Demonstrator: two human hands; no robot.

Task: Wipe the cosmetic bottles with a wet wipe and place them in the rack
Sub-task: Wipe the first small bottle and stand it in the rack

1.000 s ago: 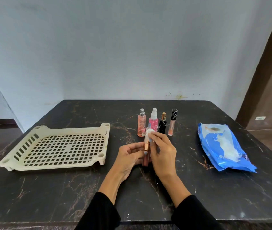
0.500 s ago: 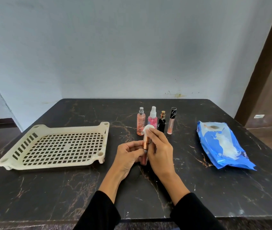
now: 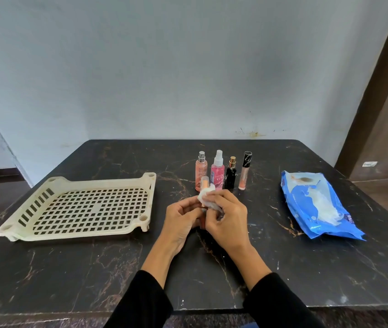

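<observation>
My left hand [image 3: 181, 217] grips a slim copper-capped cosmetic tube [image 3: 204, 185] upright just above the table. My right hand [image 3: 227, 215] pinches a crumpled white wet wipe [image 3: 206, 197] against the tube's middle; the tube's lower part is mostly hidden by both hands. Behind them stand a peach spray bottle [image 3: 200, 170], a pink spray bottle [image 3: 217, 170], a small black bottle [image 3: 230, 174] and a black-capped lip gloss tube [image 3: 245, 170] in a row. The cream slotted rack [image 3: 86, 204] lies on the left with nothing in it.
A blue pack of wet wipes [image 3: 318, 207] lies at the right on the dark marble table [image 3: 70, 268]. The wall runs behind the table's far edge. A brown door frame [image 3: 377, 79] stands at the far right.
My right hand has slid the wipe down from the tube's cap to its middle, so the cap now shows above it. The left hand keeps its hold.
</observation>
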